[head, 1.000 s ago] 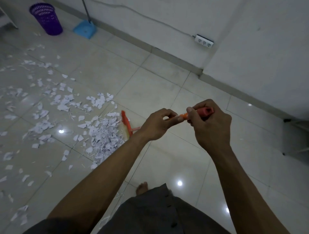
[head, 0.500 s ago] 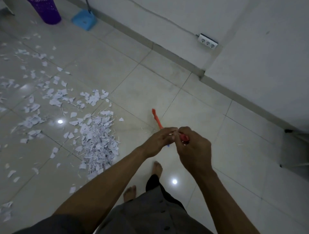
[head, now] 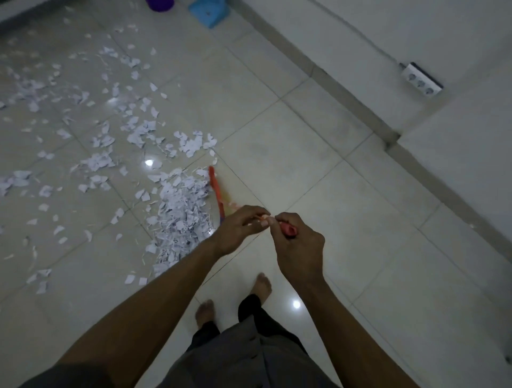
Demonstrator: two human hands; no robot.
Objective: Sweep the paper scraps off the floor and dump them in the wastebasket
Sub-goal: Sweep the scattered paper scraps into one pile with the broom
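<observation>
1. Broom (head: 214, 181): orange, low and slanted. Its head is on the floor (head: 304, 166), right edge of the scrap heap. The shaft is motion-blurred and runs up to the hands.
2. Left hand (head: 235, 230): lower on the shaft, with fingers (head: 250, 212) curled round it, grasping the broom.
3. Right hand (head: 300, 249): at the top end of the shaft, where the reddish end cap (head: 289, 230) shows inside the fist. Fingers (head: 273, 221) are clenched round it, grasping the broom. The two hands are just beside each other, knuckles nearly touching.
4. Paper scraps (head: 181, 216): white torn bits. A dense heap lies on the floor touching the broom head, left of the left forearm. Looser bits are spread across the tiles to the left and towards the far side.
5. Wastebasket (head: 160, 3): purple, only the bottom is in frame at the top edge. It stands on the floor, well apart from the heap.
6. Dustpan (head: 210, 13): blue, on the floor just beside the wastebasket, near the wall (head: 360, 25).
7. Power strip (head: 421, 80): white, against the wall on the right, with a cable running along the wall.
8. Bare feet (head: 205, 311): on the tiles below the hands, one ahead of the other, dark trousers above.
</observation>
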